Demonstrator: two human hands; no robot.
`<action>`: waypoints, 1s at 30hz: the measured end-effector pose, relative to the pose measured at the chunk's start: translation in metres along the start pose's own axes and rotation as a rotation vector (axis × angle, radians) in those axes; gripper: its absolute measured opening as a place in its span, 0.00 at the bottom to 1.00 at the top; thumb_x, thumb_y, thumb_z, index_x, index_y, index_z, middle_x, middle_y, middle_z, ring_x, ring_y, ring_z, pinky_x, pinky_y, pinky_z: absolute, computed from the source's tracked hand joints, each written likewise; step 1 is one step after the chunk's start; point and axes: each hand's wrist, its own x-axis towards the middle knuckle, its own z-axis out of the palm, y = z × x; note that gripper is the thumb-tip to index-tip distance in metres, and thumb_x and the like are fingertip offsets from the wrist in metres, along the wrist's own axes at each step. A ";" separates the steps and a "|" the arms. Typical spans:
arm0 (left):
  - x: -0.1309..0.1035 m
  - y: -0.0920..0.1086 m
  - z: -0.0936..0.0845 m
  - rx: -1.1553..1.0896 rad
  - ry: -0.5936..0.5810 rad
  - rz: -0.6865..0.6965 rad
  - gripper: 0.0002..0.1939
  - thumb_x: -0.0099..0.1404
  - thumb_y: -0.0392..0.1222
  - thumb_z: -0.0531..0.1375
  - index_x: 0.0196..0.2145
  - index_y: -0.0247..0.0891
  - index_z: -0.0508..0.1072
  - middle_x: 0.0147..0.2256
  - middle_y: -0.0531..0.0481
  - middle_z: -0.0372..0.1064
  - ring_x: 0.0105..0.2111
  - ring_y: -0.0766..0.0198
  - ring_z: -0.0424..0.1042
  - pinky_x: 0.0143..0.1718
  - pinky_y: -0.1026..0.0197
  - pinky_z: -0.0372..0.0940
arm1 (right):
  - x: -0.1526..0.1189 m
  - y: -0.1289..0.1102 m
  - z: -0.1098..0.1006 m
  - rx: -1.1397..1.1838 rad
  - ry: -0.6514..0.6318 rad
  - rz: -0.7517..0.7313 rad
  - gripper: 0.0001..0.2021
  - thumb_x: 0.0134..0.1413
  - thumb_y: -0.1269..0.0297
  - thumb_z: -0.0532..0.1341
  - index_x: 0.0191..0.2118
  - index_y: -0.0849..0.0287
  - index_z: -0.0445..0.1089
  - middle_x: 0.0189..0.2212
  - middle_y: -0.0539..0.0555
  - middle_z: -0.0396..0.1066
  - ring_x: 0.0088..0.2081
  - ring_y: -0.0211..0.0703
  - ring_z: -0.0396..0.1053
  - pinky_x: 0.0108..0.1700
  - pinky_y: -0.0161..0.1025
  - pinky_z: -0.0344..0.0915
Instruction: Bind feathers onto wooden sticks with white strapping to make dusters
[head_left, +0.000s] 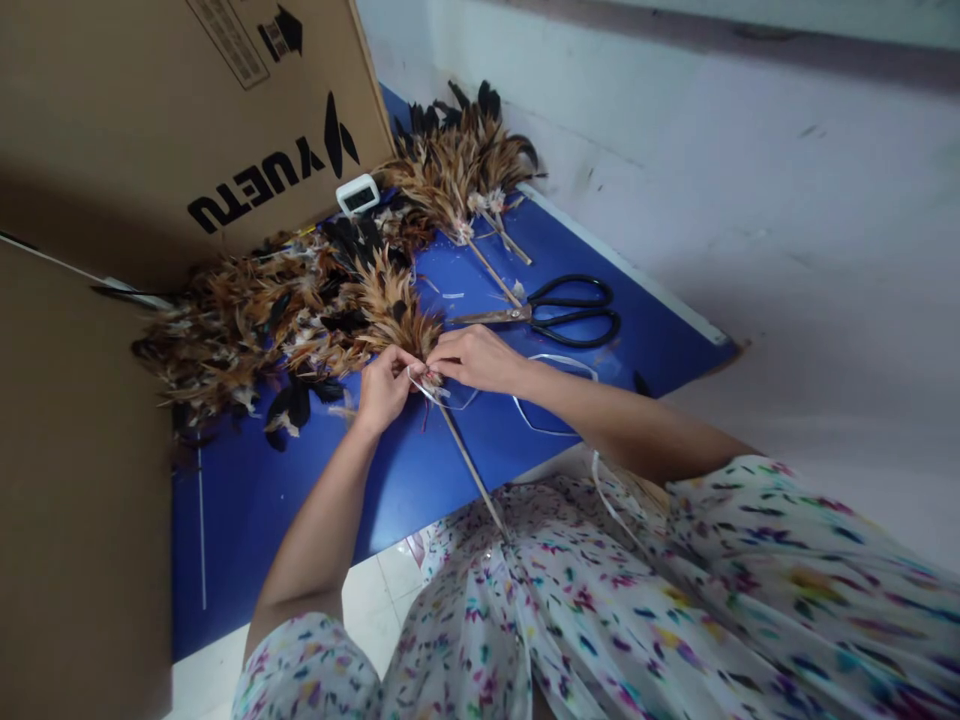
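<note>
My left hand [386, 388] and my right hand [474, 358] meet at the base of a brown feather bundle [394, 305] on a thin stick [474, 470]. The fingers of both are pinched together there. A white ribbon [431, 395] runs from the left fingertips around the stick's top, and more of it loops on the blue table under my right forearm. The stick slants down to my lap. Just beyond my right hand lie scissors [566, 312] with black handles, partly open. What exactly the right fingertips pinch is too small to tell.
Loose brown and black feathers [247, 310] pile at the left of the blue table [285, 510]. Finished-looking feather bundles on sticks [457, 165] lie at the back by the wall. A small white digital device [358, 195] stands before a large cardboard box [187, 120].
</note>
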 end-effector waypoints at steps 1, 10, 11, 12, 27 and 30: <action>0.000 -0.001 0.000 -0.068 0.000 -0.033 0.12 0.55 0.46 0.66 0.26 0.37 0.69 0.20 0.53 0.71 0.19 0.68 0.69 0.22 0.66 0.63 | -0.001 0.000 0.001 -0.008 0.002 -0.008 0.09 0.57 0.70 0.58 0.35 0.61 0.78 0.30 0.53 0.72 0.32 0.36 0.66 0.35 0.33 0.54; 0.002 0.006 -0.003 -0.297 -0.019 -0.208 0.16 0.43 0.44 0.71 0.22 0.34 0.70 0.19 0.52 0.71 0.19 0.68 0.70 0.23 0.66 0.66 | 0.003 0.004 0.003 -0.005 -0.009 -0.080 0.08 0.55 0.69 0.60 0.33 0.61 0.78 0.29 0.54 0.73 0.33 0.39 0.66 0.41 0.36 0.58; 0.002 0.007 -0.003 -0.299 -0.015 -0.208 0.15 0.43 0.43 0.71 0.22 0.34 0.70 0.19 0.52 0.71 0.19 0.68 0.70 0.23 0.66 0.66 | 0.005 0.003 0.002 0.027 0.001 -0.073 0.08 0.55 0.70 0.59 0.33 0.61 0.78 0.29 0.54 0.74 0.33 0.39 0.66 0.42 0.36 0.59; 0.002 0.006 -0.003 -0.299 -0.006 -0.204 0.14 0.43 0.41 0.71 0.22 0.34 0.70 0.19 0.53 0.71 0.19 0.69 0.70 0.23 0.66 0.66 | 0.008 0.002 0.000 0.066 0.013 -0.063 0.09 0.55 0.71 0.59 0.34 0.62 0.77 0.30 0.54 0.74 0.34 0.38 0.67 0.42 0.36 0.59; -0.001 0.006 -0.012 0.089 -0.069 0.130 0.08 0.53 0.43 0.67 0.25 0.37 0.75 0.27 0.50 0.76 0.28 0.66 0.74 0.33 0.64 0.66 | 0.023 0.009 0.008 0.196 -0.012 0.033 0.11 0.46 0.80 0.58 0.35 0.66 0.75 0.31 0.52 0.75 0.32 0.34 0.69 0.37 0.31 0.59; -0.004 0.012 -0.013 0.266 -0.067 0.235 0.06 0.57 0.42 0.65 0.26 0.38 0.76 0.28 0.51 0.76 0.29 0.66 0.74 0.34 0.64 0.66 | 0.022 0.010 0.009 0.219 -0.005 0.030 0.11 0.45 0.80 0.58 0.34 0.65 0.75 0.30 0.51 0.75 0.32 0.34 0.69 0.37 0.31 0.59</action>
